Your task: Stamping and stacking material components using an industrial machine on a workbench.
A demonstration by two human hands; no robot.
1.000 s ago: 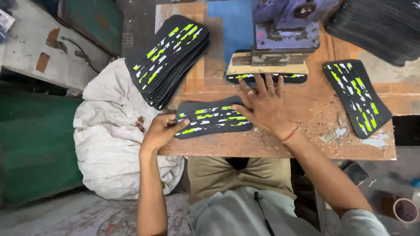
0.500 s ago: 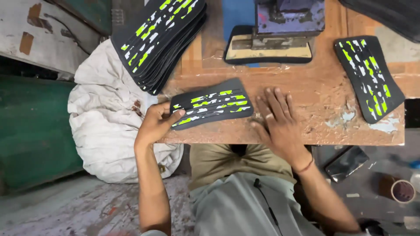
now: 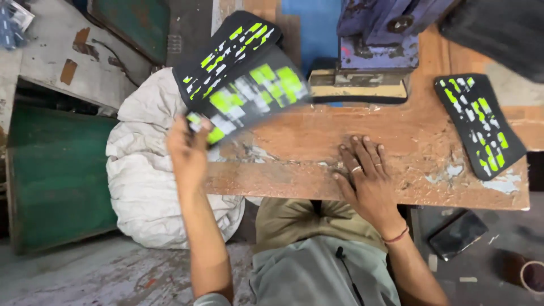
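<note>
Head view: worn wooden table, concrete floor.

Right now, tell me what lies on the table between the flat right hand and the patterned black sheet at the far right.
Nothing: in the head view, only bare, worn wooden tabletop with flaking paint separates the right hand from the black sheet.

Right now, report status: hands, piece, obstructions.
Left hand grips black neon-patterned sheet, lifted off bench, blurred. Right hand flat on wooden bench, empty. Stack of sheets close behind.
</note>
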